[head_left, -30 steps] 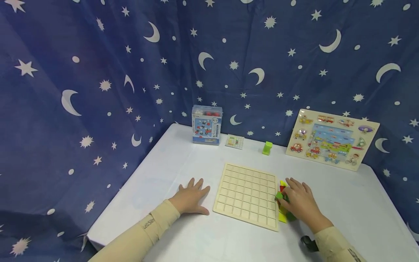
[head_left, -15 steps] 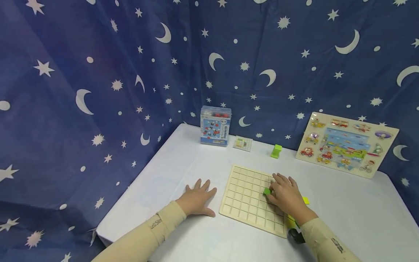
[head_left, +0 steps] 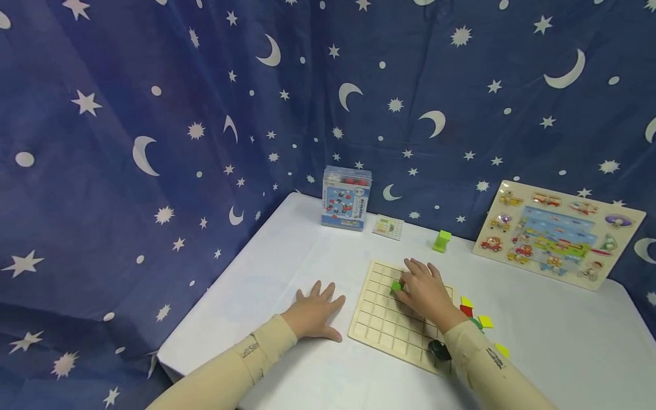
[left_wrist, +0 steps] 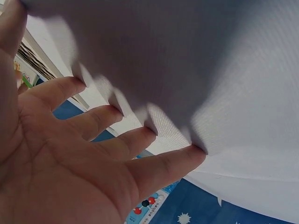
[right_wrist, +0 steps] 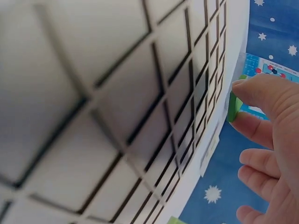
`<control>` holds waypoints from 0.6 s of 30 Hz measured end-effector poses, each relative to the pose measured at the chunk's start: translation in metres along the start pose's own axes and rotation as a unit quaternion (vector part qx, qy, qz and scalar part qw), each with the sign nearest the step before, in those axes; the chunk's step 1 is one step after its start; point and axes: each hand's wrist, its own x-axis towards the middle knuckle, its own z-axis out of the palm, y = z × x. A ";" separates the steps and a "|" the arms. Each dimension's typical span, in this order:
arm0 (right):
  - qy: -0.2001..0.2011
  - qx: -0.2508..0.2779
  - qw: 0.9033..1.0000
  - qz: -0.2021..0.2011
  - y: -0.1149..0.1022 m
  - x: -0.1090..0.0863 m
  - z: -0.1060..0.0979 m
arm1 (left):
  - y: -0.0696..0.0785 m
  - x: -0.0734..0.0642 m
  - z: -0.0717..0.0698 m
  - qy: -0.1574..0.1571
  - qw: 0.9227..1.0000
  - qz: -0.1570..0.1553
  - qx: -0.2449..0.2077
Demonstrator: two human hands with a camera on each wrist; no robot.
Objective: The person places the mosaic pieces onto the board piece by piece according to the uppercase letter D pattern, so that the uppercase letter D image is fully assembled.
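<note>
Over the far part of a wooden grid board [head_left: 381, 327], my right hand [head_left: 426, 293] pinches a green tile [head_left: 396, 286] between thumb and forefinger. In the right wrist view the green tile [right_wrist: 234, 105] stands on edge in that pinch, while the other fingers stay free of it. My left hand [head_left: 314, 314] rests on the white tablecloth left of the board, fingers spread. The left wrist view shows the fingertips of that hand [left_wrist: 70, 140] touching the cloth, with nothing held.
Several loose tiles, among them a red tile [head_left: 466, 311] and a yellow tile [head_left: 485, 322], lie right of the board. Behind it are a boxed molecule set [head_left: 346, 199], a pattern card [head_left: 388, 226], a green block [head_left: 442, 241] and a picture puzzle board [head_left: 558, 233].
My right hand has picked up the green tile from the pile right of the board and carried it left over the grid. My left hand stays on the cloth; the head view has shifted slightly.
</note>
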 end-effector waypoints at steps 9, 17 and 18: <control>-0.003 -0.010 1.000 -0.018 0.003 0.020 0.010 | 0.001 0.003 0.002 -0.005 1.000 -0.004 0.006; -0.036 0.000 0.999 -0.015 0.010 0.028 0.021 | 0.002 0.003 0.002 -0.009 1.000 -0.006 0.014; -0.040 0.002 0.999 -0.015 0.009 0.029 0.020 | 0.002 0.003 0.002 -0.008 1.000 -0.006 0.014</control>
